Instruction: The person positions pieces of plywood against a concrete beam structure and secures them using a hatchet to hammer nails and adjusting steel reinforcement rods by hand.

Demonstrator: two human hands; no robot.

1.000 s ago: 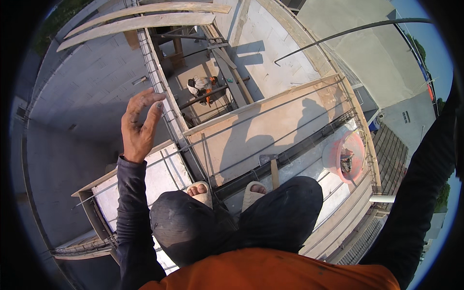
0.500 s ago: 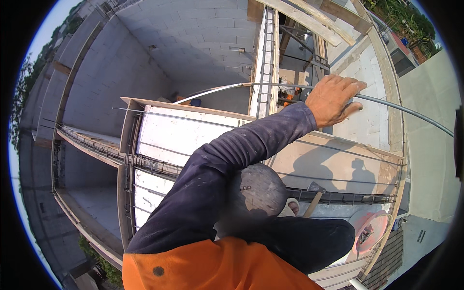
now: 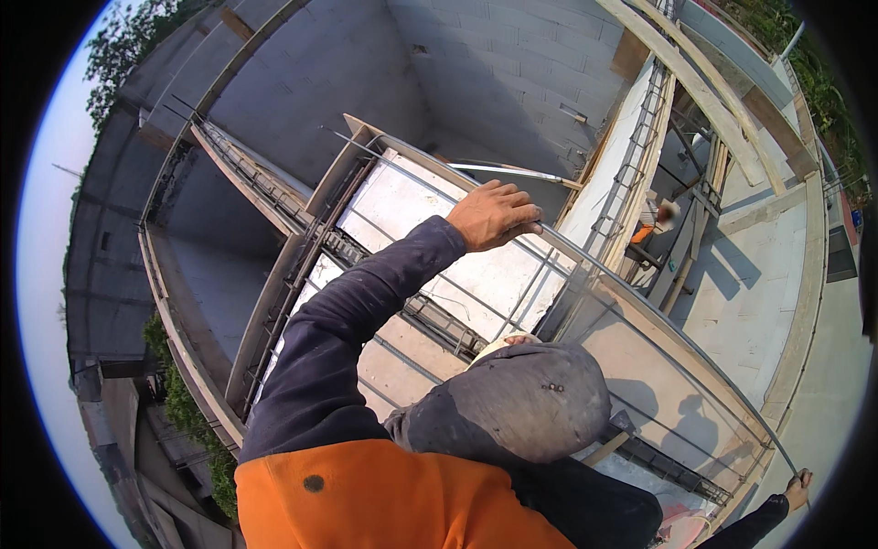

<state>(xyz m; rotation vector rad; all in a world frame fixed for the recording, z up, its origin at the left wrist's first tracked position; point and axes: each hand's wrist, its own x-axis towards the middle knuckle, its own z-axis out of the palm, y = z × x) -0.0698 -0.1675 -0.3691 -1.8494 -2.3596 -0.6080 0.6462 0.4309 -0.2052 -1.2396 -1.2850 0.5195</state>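
Observation:
A long thin steel bar (image 3: 605, 267) slants over the white slab panels from upper left to lower right. My left hand (image 3: 495, 215) is closed around it near the middle of the view, knuckles up. At the lower right rim my right hand (image 3: 798, 489) is small in view, with its fingers closed around the bar's far right part. The bar's left end cannot be told from another bar near the panel's far edge. Under my left forearm, more thin bars (image 3: 402, 343) cross the panels. My dark-trousered knee (image 3: 521, 398) is bent between my arms.
A hatchet-like tool (image 3: 611, 444) lies beyond my knee, partly hidden. A pink basin (image 3: 686, 526) is at the lower right. Deep block-walled openings (image 3: 494, 82) lie ahead. Planks (image 3: 695, 91) span the upper right. Another person in orange (image 3: 645, 233) is below.
My left hand has gone from open fingers over the bar at the right to gripping it further left. The bar has come nearer, along the panel edge. My right hand has come into view.

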